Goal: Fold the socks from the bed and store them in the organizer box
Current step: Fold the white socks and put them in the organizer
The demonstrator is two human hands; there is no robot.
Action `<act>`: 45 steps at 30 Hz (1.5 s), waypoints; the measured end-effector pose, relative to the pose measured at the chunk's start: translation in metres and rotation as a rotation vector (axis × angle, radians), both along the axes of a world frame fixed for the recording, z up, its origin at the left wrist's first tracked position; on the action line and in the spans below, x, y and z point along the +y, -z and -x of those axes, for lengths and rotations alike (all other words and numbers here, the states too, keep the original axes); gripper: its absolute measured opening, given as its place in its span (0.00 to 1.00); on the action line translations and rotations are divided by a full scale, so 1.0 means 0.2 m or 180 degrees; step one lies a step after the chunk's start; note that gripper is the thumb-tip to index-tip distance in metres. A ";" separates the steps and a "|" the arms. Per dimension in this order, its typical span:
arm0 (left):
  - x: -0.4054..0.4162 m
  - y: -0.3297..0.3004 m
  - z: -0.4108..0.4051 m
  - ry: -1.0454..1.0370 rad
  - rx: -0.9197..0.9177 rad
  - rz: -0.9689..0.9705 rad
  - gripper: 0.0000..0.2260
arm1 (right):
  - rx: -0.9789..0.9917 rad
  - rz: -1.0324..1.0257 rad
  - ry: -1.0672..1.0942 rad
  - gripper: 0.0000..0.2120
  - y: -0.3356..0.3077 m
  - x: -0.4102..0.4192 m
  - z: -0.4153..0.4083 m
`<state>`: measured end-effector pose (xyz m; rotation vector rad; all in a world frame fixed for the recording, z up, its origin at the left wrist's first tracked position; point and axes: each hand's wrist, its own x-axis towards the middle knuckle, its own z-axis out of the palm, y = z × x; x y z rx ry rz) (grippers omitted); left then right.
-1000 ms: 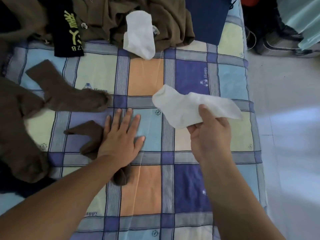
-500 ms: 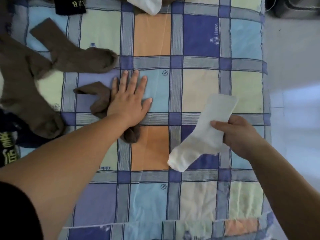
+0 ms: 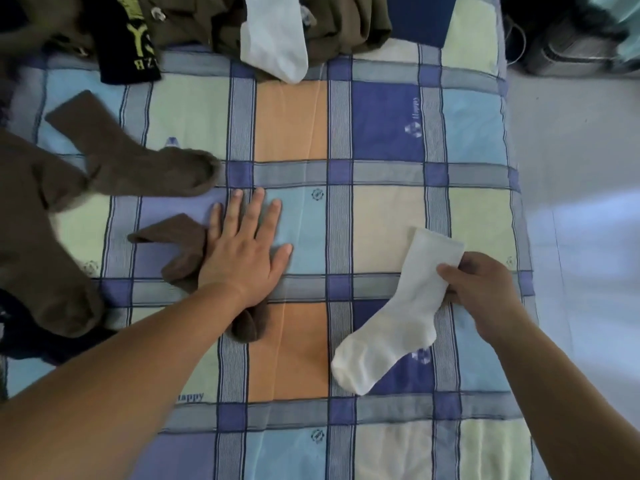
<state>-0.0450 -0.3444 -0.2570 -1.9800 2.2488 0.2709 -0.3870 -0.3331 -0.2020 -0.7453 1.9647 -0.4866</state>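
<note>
White sock (image 3: 398,313): lies flat on the checked bed sheet (image 3: 291,133) at the near right, cuff toward the far right, toe pointing near-left.
Right hand (image 3: 481,292): fingers and thumb pinched on the leg of the white sock near its cuff, knuckles low over the sheet.
Left hand (image 3: 242,251): spread flat, fingers apart, palm down, pressing partly on the sheet and partly on a small brown sock (image 3: 183,254) whose toe shows from under the wrist.
Second brown sock (image 3: 138,161): laid out just beyond the left hand's fingertips, toe toward the middle of the bed.
Large brown sock (image 3: 38,244): stretched along the left edge of the bed, its leg overlapping the cuff side of the second brown sock.
Second white sock (image 3: 277,39): at the far end of the bed, resting on a heap of olive-brown clothing (image 3: 346,26).
Black garment (image 3: 135,46): beside that heap on the left, with yellow lettering.
Floor (image 3: 585,237): pale, to the right of the bed.
</note>
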 end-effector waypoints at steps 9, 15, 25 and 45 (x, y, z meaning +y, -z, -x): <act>0.00 0.00 -0.02 0.0018 0.0186 -0.0133 0.32 | -0.0215 0.0621 -0.0621 0.08 -0.19 -0.68 -0.47; -0.01 0.04 -0.03 0.0036 0.0384 0.0107 0.35 | 0.0177 0.1312 -0.1476 0.16 -0.17 -1.19 -0.94; -0.02 0.21 -0.04 0.0020 0.0263 0.1005 0.32 | 0.0222 0.1233 -0.1074 0.19 -0.17 -1.64 -1.21; -0.03 0.05 -0.04 0.0139 0.0277 0.0326 0.32 | -0.0984 0.0572 -0.1171 0.08 -0.20 -0.92 -0.77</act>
